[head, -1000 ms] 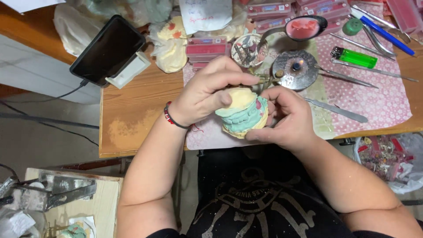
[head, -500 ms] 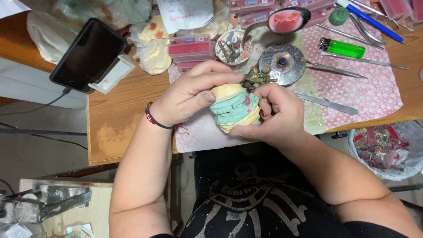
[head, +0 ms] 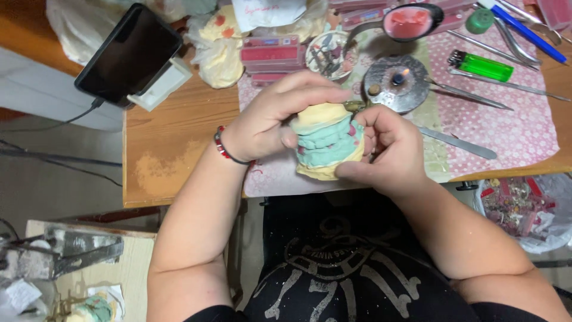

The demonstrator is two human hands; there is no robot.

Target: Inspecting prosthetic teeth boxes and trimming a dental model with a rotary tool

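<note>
Shifting slightly left of the burner [head: 396,83], both left hand [head: 271,119] and right hand [head: 387,149] clasping the cast [head: 326,143] above the surface [head: 173,149]. Risking a drop, or scorching, drifting near the flame.

— How are the hands placed?
— The left hand [head: 271,122] and right hand [head: 387,149] are brought together, fingers curled inward, thumbs pressed forward.
— And the forearms?
— Both are angled inward, elbows spread.
</note>
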